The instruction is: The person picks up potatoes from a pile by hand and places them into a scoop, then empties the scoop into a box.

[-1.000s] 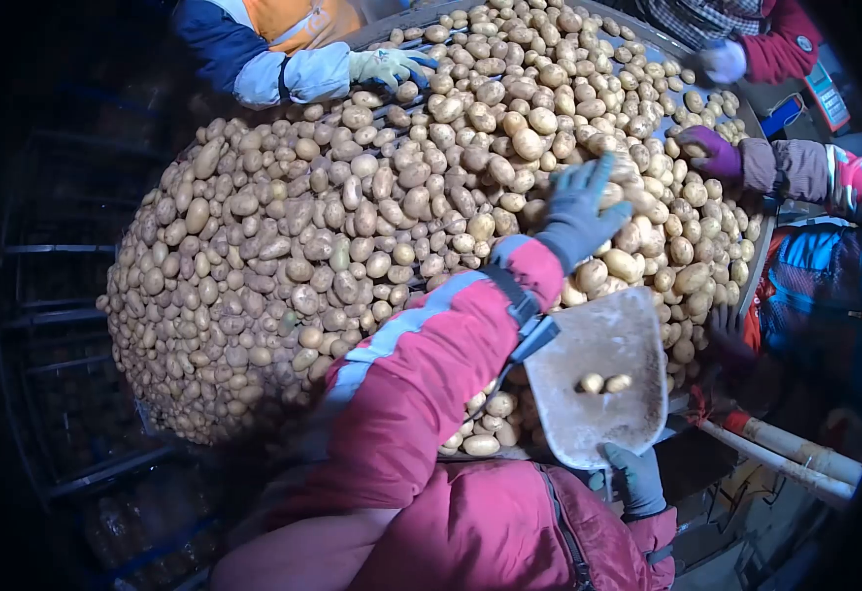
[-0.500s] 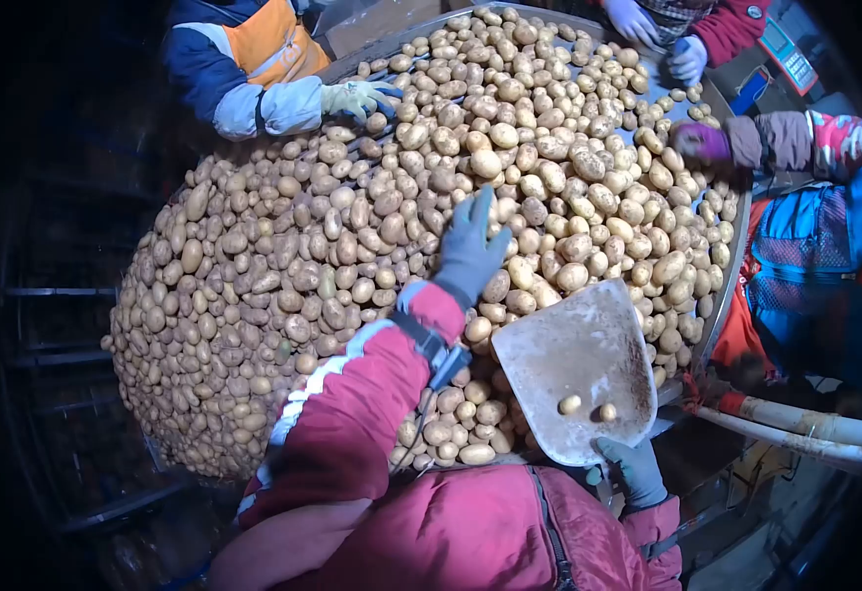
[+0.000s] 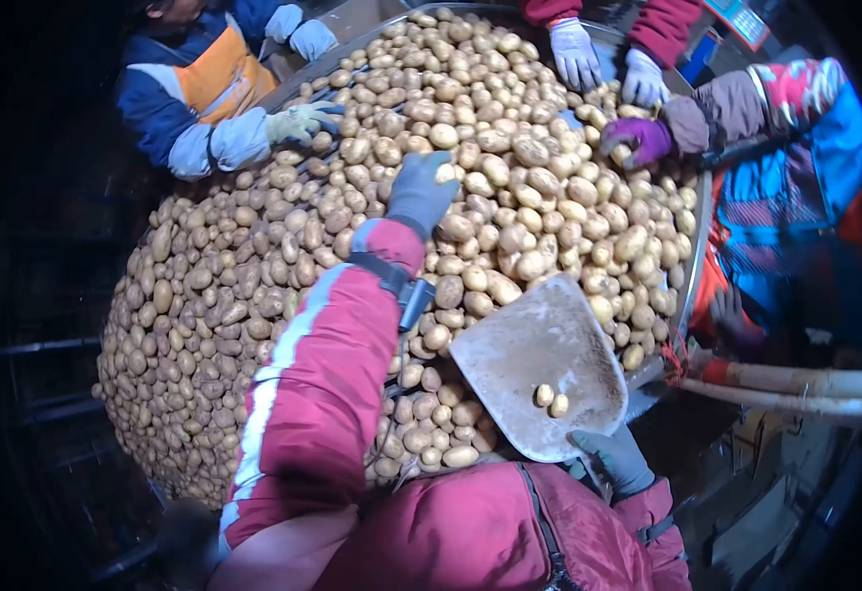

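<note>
My left hand (image 3: 419, 192), in a grey-blue glove, reaches over the middle of a large heap of potatoes (image 3: 298, 222). Its fingers are curled around a small potato (image 3: 445, 173). At the near edge of the heap, my right hand (image 3: 616, 461), also gloved, is closed on the handle end of a scuffed white scoop (image 3: 510, 369). Two small potatoes (image 3: 551, 400) lie side by side in that scoop. The handle is mostly hidden under my palm.
A co-worker's pale glove (image 3: 303, 122) rests on the heap at the far left. Across from me are a person's white-gloved hands (image 3: 576, 54), and a purple-gloved hand (image 3: 638, 143) works at the right. A metal table rim (image 3: 697, 256) and pale pipes (image 3: 795, 379) border the right side.
My left hand has moved left and closed around a small potato. The scoop's two potatoes have rolled together. Co-workers' hands at the far side and right have reached further over the heap.
</note>
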The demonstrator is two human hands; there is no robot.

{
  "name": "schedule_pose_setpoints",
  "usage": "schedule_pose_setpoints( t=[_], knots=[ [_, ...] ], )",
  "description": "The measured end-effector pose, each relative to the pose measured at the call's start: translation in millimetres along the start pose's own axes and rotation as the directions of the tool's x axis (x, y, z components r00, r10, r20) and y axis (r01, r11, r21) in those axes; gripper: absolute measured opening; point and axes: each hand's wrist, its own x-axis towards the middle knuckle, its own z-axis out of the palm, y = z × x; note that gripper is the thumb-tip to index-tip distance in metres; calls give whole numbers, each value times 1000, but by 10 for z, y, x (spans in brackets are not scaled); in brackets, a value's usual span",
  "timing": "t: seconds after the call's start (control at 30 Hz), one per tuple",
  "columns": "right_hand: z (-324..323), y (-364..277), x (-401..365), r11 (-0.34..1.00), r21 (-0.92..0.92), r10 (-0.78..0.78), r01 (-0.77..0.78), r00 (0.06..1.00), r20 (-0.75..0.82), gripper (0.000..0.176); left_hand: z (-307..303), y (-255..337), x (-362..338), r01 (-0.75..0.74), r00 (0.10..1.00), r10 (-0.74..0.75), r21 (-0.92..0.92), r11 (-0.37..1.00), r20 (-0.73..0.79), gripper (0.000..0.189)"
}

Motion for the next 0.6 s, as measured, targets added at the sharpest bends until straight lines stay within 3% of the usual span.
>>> schedule_pose_setpoints(
  t=[0.03, 0.07, 0.1, 0.13, 0.17, 0.2, 0.27, 0.33, 0.4, 0.43, 0.47, 0.5, 0.53, 0.57, 0.6],
  knots=[
    [-54, 7, -35, 995, -41, 92, -92, 996, 20, 54, -176, 121, -27, 56, 996, -48, -101, 993, 78, 42],
    [-99, 62, -50, 996, -29, 86, -85, 996, 16, 54, -179, 79, -93, 42, 996, -34, -101, 994, 82, 42],
    [-130, 129, -31, 994, 11, 108, -108, 993, 53, 59, -195, 31, -180, 171, 982, -106, -511, 842, 154, 39],
    [-141, 206, -4, 990, 51, 127, -132, 987, 95, 65, -219, 10, -296, 287, 958, -138, -805, 519, 252, 37],
    [-146, 275, 16, 990, 61, 122, -129, 988, 99, 65, -619, 558, -490, 72, 997, -16, -828, 556, 76, 43],
    [-151, 336, 29, 991, 30, 130, -133, 987, 97, 65, -710, 637, -591, 73, 997, -11, -826, 559, 80, 43],
    [-111, 451, 25, 990, 4, 138, -139, 986, 90, 65, -881, 810, -750, 244, 959, 87, -942, 230, 270, 58],
    [-28, 569, -1, 990, 76, 108, -119, 985, 132, 64, -1148, 1235, -1028, 196, 977, -22, -852, 485, 211, 56],
    [47, 767, -3, 986, 88, 131, -140, 987, 95, 62, -966, 1337, -1164, -73, 997, 75, -697, 713, -28, 51],
    [102, 907, 22, 994, 101, 41, -49, 996, 79, 42, -1068, 1530, -1302, 84, 996, -40, -706, 704, 78, 43],
    [103, 1049, 11, 993, 107, -49, 42, 997, 58, 24, -1035, 1570, -1212, 626, 766, -267, -772, 109, 584, 38],
    [36, 1157, 17, 1000, -4, -26, 26, 996, 80, 19, -989, 1712, -1296, 680, 723, -253, -728, 89, 643, 37],
    [76, 1140, -44, 999, 2, -38, 37, 997, 68, 19, -1075, 1975, -1407, 725, 679, -249, -685, 77, 691, 37],
    [172, 1086, -117, 995, 100, 17, -23, 998, 63, 21, -1414, 2483, -1535, 667, 739, -238, -734, 126, 631, 37],
    [247, 1035, -191, 978, 194, 72, -84, 995, 68, 22, -1089, 2408, -1711, 627, 779, 1, -778, -24, 627, 34]
  ],
)
